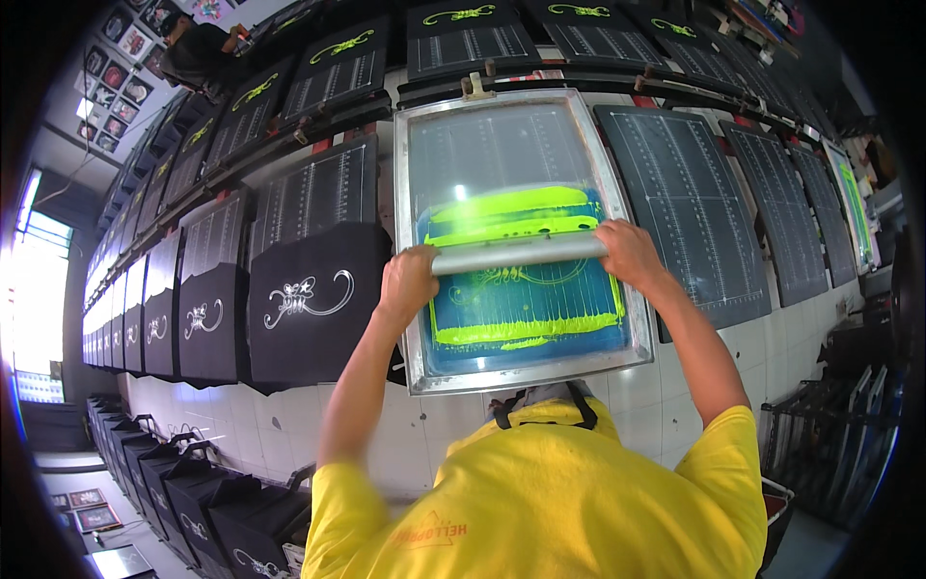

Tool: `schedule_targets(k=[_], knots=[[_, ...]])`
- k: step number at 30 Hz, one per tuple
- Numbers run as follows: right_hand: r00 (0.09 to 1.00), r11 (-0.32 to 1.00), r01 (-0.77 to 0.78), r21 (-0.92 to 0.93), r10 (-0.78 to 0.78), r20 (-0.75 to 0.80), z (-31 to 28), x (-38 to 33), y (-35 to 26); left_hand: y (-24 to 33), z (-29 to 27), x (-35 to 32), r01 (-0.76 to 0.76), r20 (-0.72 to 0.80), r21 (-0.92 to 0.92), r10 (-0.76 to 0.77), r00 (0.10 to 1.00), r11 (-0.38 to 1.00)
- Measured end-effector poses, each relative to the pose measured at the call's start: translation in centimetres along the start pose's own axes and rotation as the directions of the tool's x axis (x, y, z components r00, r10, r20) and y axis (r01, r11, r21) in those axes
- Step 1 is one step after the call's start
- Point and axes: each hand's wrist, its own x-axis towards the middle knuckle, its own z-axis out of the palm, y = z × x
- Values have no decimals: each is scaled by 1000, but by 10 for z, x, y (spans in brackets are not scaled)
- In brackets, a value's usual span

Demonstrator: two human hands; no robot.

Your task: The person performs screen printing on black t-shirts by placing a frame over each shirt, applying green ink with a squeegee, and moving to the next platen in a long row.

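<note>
A metal-framed printing screen [415,241] lies flat on a long tiled table. Its blue mesh is smeared with neon yellow-green ink. Across the middle of the screen runs a grey squeegee [516,254]. My left hand [407,282] grips the squeegee's left end and my right hand [627,253] grips its right end. A band of yellow-green ink sits just beyond the blade, and a thinner streak lies near the frame's near edge. A faint ornamental design shows in the mesh under the squeegee.
Black fabric pieces with a white swirl print [307,299] hang over pallets to the left in a long row. Bare black gridded pallets [690,207] lie to the right. A second row of pallets with green prints [463,14] runs beyond. Stacked black items [174,473] stand below left.
</note>
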Motion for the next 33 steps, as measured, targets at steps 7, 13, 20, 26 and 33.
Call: schedule_targets(k=[7, 13, 20, 26, 33], knots=[[999, 998, 28, 53, -26, -32, 10, -108, -42, 48, -8, -109, 22, 77, -66, -17, 997, 998], [996, 999, 36, 6, -36, -77, 32, -132, -43, 45, 20, -132, -34, 67, -4, 34, 997, 999], [996, 998, 40, -45, -44, -82, 38, -64, -10, 9, 27, -55, -85, 2, 5, 85, 996, 996], [1000, 998, 5, -57, -4, 13, 27, 13, 27, -15, 27, 17, -86, -8, 19, 86, 996, 996], [988, 999, -35, -37, 40, 147, -3, 40, 29, -15, 8, 46, -15, 122, 101, 2, 992, 995]])
